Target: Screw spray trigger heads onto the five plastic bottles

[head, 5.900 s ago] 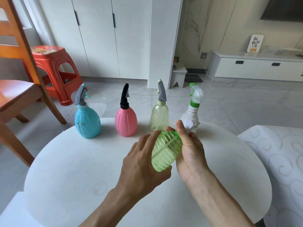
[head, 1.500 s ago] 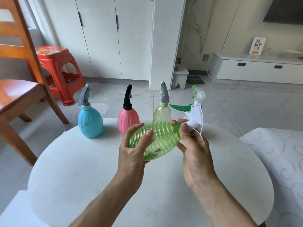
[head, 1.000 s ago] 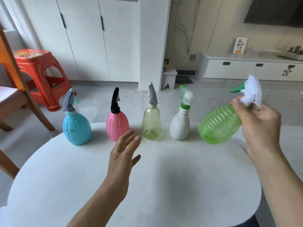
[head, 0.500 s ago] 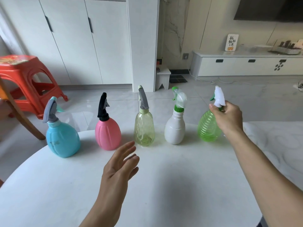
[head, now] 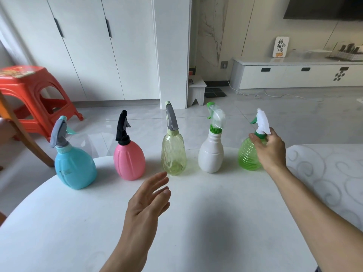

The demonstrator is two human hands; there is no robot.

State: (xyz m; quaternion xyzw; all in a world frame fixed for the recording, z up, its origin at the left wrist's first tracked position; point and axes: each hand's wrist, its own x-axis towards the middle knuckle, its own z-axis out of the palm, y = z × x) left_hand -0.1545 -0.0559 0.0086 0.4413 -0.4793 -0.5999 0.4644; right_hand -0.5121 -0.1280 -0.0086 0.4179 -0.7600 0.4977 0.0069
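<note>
A row of spray bottles stands upright along the far side of the round white table (head: 196, 222), each with a trigger head on. From left: a blue bottle (head: 73, 165), a pink bottle (head: 128, 160), a clear yellowish bottle (head: 173, 156), a white bottle (head: 211, 154) and a ribbed green bottle (head: 247, 156). My right hand (head: 270, 148) grips the green bottle at its neck, just under its white trigger head (head: 262, 121). My left hand (head: 147, 201) hovers over the table in front of the yellowish bottle, fingers spread, holding nothing.
A red plastic stool (head: 29, 95) and a wooden chair (head: 17, 124) stand to the left beyond the table. A white patterned surface (head: 324, 173) lies to the right. White cabinets and a low TV unit (head: 294, 75) line the far wall.
My left hand let go of the green bottle. My right hand carried it to the right and stood it upright at the right end of the row; it is still gripping the neck.
</note>
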